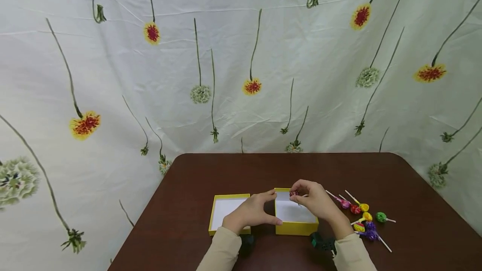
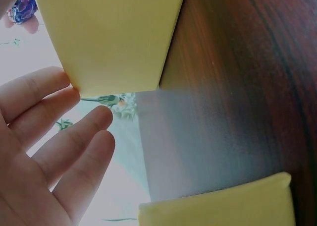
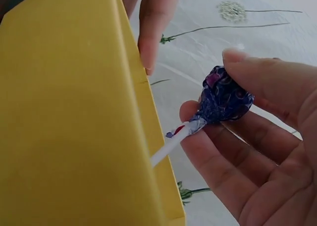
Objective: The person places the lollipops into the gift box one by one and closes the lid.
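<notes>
My right hand (image 1: 318, 200) pinches a dark wrapped lollipop (image 1: 294, 194) over the yellow box with a white inside (image 1: 296, 228). In the right wrist view the lollipop's wrapper (image 3: 224, 98) is dark blue with pink, held between thumb and fingers, and its white stick points to the box (image 3: 74, 107), partly hidden behind the rim. My left hand (image 1: 253, 211) is at the box's left side, thumb near the front corner. In the left wrist view its fingers (image 2: 74, 132) are spread, with fingertips at the edge of the box (image 2: 111, 37).
Left of the box lies a yellow-edged lid (image 1: 226, 212) with a white inside, partly behind my left hand. Several lollipops lie to the right on the dark wooden table (image 1: 188, 221), among them a green one (image 1: 381, 217) and a purple one (image 1: 371, 234). A flowered cloth hangs behind.
</notes>
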`<move>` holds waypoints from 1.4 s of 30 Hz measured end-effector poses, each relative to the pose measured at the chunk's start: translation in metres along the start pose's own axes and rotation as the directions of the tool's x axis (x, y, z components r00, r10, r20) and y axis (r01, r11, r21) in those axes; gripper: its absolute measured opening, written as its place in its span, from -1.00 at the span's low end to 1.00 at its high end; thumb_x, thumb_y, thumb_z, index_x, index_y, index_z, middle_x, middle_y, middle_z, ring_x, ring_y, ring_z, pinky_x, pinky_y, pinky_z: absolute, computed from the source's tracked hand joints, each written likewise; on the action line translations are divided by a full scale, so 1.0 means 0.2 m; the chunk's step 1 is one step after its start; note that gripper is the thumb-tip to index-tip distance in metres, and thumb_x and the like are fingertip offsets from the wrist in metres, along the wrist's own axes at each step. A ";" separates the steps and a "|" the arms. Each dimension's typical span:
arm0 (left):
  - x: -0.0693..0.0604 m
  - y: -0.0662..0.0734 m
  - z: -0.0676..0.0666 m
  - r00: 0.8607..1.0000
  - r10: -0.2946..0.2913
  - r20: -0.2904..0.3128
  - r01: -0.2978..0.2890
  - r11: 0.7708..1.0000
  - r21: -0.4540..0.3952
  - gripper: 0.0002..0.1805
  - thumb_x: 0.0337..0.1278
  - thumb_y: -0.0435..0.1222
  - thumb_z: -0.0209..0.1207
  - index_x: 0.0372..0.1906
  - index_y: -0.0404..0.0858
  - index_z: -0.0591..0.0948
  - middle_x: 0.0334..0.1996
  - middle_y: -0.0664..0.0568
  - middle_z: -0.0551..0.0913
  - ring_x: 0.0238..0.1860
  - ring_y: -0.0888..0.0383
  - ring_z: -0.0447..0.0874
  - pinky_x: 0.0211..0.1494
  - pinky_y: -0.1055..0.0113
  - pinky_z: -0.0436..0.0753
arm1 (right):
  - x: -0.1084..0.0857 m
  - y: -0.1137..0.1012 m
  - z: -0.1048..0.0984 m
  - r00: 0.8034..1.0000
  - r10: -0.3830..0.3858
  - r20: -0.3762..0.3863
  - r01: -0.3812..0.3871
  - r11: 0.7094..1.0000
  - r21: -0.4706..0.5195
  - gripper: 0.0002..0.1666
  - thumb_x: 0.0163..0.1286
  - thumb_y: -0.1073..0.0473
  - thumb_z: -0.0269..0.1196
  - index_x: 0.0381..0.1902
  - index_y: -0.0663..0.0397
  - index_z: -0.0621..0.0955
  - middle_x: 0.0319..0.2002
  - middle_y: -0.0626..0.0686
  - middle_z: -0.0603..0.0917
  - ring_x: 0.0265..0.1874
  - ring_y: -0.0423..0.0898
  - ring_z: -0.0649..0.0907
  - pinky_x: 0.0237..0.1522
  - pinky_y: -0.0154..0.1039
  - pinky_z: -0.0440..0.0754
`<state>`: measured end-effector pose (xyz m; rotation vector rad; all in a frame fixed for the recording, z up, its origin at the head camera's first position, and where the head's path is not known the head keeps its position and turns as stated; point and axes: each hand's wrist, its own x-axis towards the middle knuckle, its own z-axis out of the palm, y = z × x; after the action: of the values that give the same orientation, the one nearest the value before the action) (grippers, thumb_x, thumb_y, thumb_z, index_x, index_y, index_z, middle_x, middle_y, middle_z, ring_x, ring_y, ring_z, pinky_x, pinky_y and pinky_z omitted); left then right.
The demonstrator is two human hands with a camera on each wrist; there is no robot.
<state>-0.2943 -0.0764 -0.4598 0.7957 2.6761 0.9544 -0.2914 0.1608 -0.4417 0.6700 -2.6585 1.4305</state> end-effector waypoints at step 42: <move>0.00 0.00 0.00 1.000 0.017 0.006 -0.017 1.000 -0.006 -0.06 -0.02 0.11 0.45 0.46 -0.19 0.41 0.53 -0.03 0.28 0.50 -0.06 0.30 0.43 0.01 0.47 | 0.04 0.03 0.13 0.995 -0.030 0.099 0.023 0.998 0.066 -0.80 0.29 0.23 0.40 -0.16 0.21 0.70 -0.23 0.08 0.77 -0.24 -0.09 0.73 -0.24 -0.33 0.74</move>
<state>-0.2954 -0.0763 -0.4602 0.8202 2.6639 0.9619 -0.2971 0.1399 -0.4585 0.7998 -2.6754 1.5220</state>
